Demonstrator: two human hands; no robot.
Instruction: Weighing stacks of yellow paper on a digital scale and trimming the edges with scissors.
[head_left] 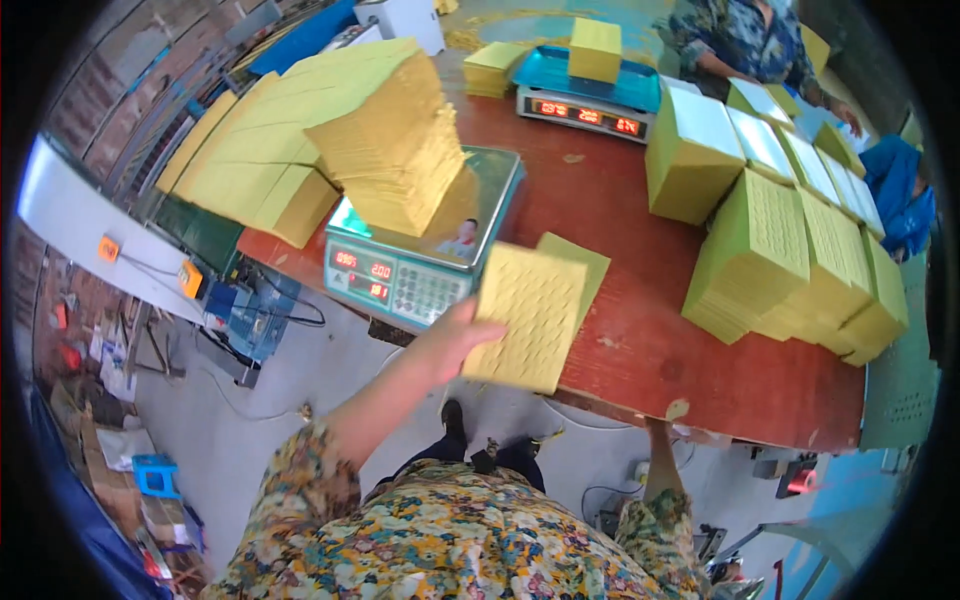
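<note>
My left hand (465, 338) is closed on a stack of yellow paper sheets (530, 318) with rows of small slits, thumb on top. The stack is held above the table's front edge, just right of the near scale. Behind it another yellow sheet (590, 268) sticks out; whether it lies on the table or is held I cannot tell. My right hand (660, 432) is down at the table's front edge, its fingers hidden. A tall, uneven pile of yellow paper (395, 150) leans on the near digital scale (418, 285), which has lit red digits.
The red table (590, 195) carries paper blocks (255, 150) on the left and slit-marked stacks (755, 235) on the right. A second scale (585, 110) bears a small yellow block (595, 50) at the back. A person in a patterned sleeve (745, 45) is at the far right.
</note>
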